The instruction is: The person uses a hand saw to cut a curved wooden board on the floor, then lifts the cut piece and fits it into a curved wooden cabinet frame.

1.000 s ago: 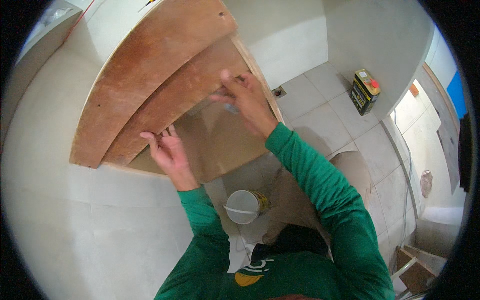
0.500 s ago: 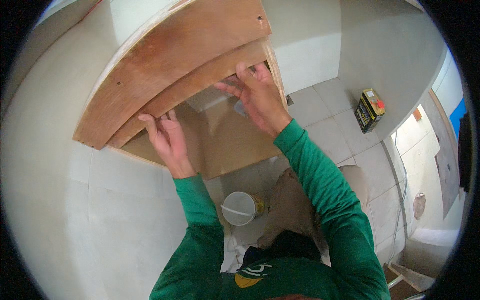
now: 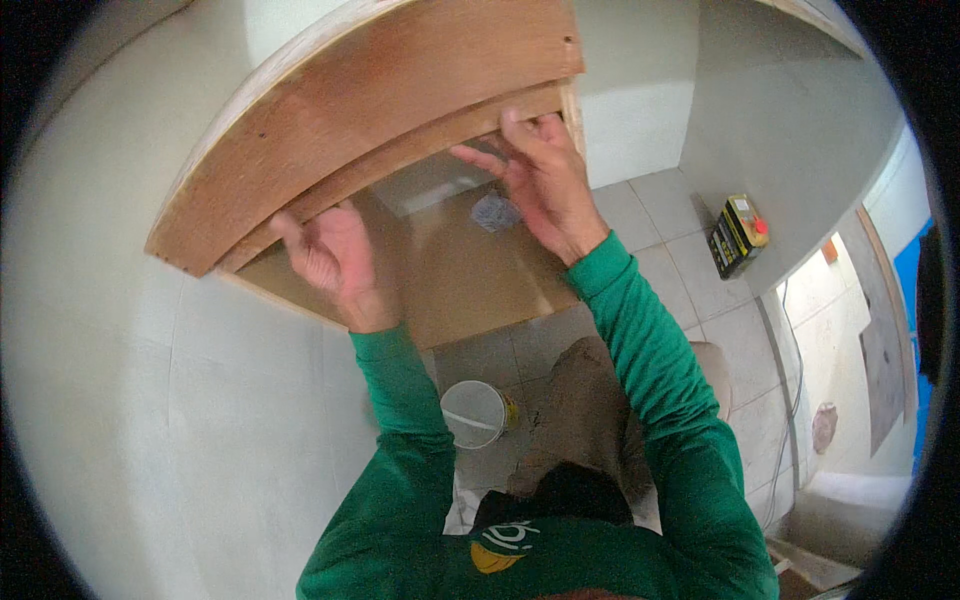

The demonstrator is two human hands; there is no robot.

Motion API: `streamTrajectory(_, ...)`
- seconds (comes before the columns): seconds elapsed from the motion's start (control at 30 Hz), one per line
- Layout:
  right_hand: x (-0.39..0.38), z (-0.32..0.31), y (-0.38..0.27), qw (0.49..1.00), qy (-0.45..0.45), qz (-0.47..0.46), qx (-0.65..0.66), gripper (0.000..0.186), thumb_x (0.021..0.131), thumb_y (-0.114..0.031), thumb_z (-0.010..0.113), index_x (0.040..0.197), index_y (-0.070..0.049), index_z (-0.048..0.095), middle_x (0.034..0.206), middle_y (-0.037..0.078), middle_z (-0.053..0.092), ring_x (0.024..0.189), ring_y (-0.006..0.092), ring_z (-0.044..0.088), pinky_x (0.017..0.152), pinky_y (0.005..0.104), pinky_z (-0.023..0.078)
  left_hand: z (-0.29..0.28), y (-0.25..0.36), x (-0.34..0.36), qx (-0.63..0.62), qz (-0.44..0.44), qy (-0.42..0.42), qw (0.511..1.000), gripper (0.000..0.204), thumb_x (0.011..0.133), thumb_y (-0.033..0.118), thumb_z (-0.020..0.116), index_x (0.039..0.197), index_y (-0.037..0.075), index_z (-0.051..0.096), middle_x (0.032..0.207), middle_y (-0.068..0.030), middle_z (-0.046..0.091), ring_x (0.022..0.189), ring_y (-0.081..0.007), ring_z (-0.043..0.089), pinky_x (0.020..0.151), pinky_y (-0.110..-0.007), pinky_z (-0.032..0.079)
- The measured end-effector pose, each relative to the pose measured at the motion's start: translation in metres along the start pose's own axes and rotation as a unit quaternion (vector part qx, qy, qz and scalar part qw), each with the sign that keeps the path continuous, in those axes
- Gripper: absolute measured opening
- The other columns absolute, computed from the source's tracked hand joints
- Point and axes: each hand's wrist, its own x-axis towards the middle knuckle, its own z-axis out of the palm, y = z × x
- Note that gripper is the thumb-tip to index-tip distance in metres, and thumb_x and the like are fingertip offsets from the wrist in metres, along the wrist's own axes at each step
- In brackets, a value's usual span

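Note:
A curved wooden panel [image 3: 390, 95] with screw holes forms the upper front of a corner cabinet. Just beneath its lower edge runs a narrower wooden strip [image 3: 405, 155]. My left hand [image 3: 338, 262], slightly blurred, pinches this strip toward its left end, the thumb in front and the fingertips partly hidden behind. Nearer the strip's right end, my right hand [image 3: 548, 190] grips the lower edge between thumb and fingers, with some fingers spread loosely below. Under both hands is the cabinet's open inside, with a brown bottom board [image 3: 480, 285] and a crumpled greyish, bag-like wad [image 3: 495, 212] in it.
A white bucket [image 3: 473, 415] stands on the tiled floor [image 3: 745, 325] below the cabinet, beside my legs. To the right, a black and yellow can with a red cap [image 3: 738, 237] stands by the grey wall [image 3: 790, 130]. A cable [image 3: 797, 370] runs along the floor farther right.
The view has shifted a little, so the cabinet sits slightly farther right. My left thumb has bent in closer to the strip. Both hands remain at the strip, and more of the crumpled wad shows.

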Motion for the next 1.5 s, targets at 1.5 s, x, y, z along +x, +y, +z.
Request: streamTrajectory(1.5, 0.018, 0.031, 0.008, 0.980, 0.172, -0.094, 0.032, 0.061, 0.112, -0.056, 0.052, 0.158, -0.016, 0.049, 0.165, 0.018, 0.048, 0.152, 0.0419, 0.046, 0.125, 0.0665, 0.039, -0.036, 0.102, 0.044, 0.024, 0.142, 0.130, 0.981, 0.054, 0.115, 0.041, 0.045, 0.155, 0.006, 0.054, 0.157, -0.0128, 0.061, 0.148, -0.0326, 0.053, 0.125, -0.056, 0.039)
